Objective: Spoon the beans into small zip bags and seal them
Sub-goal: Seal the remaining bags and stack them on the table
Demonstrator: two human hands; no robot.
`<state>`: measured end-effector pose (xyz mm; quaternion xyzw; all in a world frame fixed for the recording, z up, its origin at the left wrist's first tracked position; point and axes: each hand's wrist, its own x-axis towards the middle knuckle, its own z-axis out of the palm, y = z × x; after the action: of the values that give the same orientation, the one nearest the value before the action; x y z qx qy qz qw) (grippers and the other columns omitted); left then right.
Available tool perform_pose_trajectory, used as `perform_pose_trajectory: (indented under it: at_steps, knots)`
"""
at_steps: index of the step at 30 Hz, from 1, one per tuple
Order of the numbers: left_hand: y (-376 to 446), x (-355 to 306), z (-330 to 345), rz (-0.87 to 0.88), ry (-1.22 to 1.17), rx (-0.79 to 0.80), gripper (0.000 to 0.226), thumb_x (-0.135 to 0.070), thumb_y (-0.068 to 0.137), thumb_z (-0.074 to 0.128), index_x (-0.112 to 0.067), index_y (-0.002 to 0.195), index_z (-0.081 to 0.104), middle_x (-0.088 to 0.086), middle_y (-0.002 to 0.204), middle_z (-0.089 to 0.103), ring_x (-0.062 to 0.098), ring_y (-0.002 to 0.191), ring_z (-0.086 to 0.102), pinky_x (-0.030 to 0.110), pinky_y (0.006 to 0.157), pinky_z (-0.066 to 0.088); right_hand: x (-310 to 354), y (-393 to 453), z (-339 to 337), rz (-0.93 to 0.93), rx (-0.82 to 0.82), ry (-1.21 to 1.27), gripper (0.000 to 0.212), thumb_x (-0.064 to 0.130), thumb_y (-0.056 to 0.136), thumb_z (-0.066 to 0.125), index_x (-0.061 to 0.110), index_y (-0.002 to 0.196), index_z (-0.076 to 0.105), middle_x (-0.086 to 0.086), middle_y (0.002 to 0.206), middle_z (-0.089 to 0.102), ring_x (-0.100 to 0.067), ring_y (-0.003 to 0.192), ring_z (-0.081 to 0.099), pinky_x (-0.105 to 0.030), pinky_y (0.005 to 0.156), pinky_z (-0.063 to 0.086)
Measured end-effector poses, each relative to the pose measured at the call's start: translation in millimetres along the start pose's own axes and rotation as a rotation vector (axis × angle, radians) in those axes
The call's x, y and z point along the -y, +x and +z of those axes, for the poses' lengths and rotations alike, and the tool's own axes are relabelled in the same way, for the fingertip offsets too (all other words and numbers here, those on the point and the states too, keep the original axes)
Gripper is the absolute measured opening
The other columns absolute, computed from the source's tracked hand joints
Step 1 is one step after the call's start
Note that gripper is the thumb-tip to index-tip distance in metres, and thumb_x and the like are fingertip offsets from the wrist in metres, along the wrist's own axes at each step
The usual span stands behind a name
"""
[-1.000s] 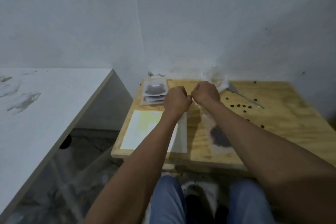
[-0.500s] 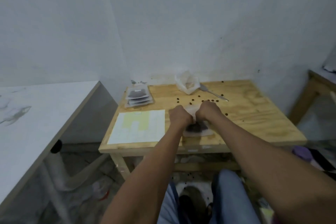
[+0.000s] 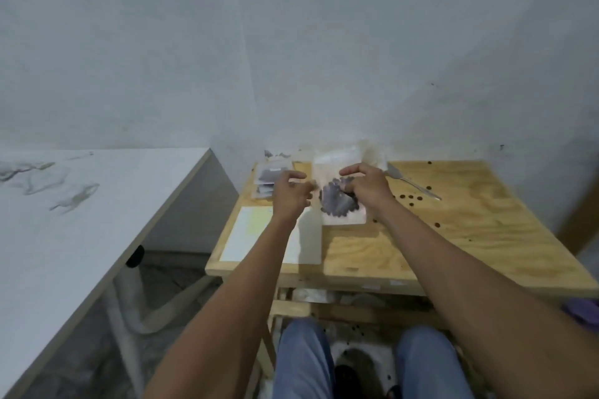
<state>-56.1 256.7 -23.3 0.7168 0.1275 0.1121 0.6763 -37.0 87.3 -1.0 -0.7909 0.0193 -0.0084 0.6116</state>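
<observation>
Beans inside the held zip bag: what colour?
Dark purplish-brown beans, seen in the head view.

The right hand (image 3: 366,189) covers the right edge of a small bag of beans (image 3: 340,204), its fingertips lost against the dark contents; whether the bag's strip is sealed cannot be told. The left hand (image 3: 290,194) hides part of the stack of filled bags (image 3: 269,176), blurred beyond counting. A clear bag (image 3: 372,154) behind the hands melts into the wall. The table (image 3: 486,236) runs off the right edge.
</observation>
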Motion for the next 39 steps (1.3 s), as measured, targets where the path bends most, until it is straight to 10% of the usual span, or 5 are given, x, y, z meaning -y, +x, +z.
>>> perform_pose_trajectory:
  at_steps: [6,18,39]
  knots:
    - [14,43,-69,0.148,0.585,-0.301,0.033,-0.006,0.091,0.063,-0.020,0.120,0.057,0.002,0.099,0.069,0.020,0.084,0.063,0.030,0.067,0.048,14,8,30,-0.054,-0.024,0.030,0.032,-0.007,0.086,0.060,0.017,0.102,0.072,-0.003,0.115,0.064,-0.014,0.073,0.058,-0.026,0.054,0.042]
    - [33,70,-57,0.056,0.762,-0.338,0.052,-0.016,0.087,0.072,-0.025,0.134,0.052,0.007,0.107,0.071,0.032,0.100,0.067,0.047,0.087,0.057,6,17,47,-0.016,0.037,-0.006,0.033,-0.008,0.087,0.058,0.014,0.108,0.072,0.000,0.109,0.060,-0.011,0.064,0.053,-0.014,0.040,0.036]
    - [21,-6,2,0.226,0.031,-0.059,0.044,0.002,0.083,0.070,-0.012,0.119,0.047,0.004,0.080,0.073,0.017,0.081,0.071,0.025,0.075,0.055,-3,23,49,-0.025,0.032,0.084,0.031,0.002,0.083,0.053,0.026,0.091,0.071,0.001,0.090,0.066,-0.017,0.078,0.058,-0.026,0.059,0.041]
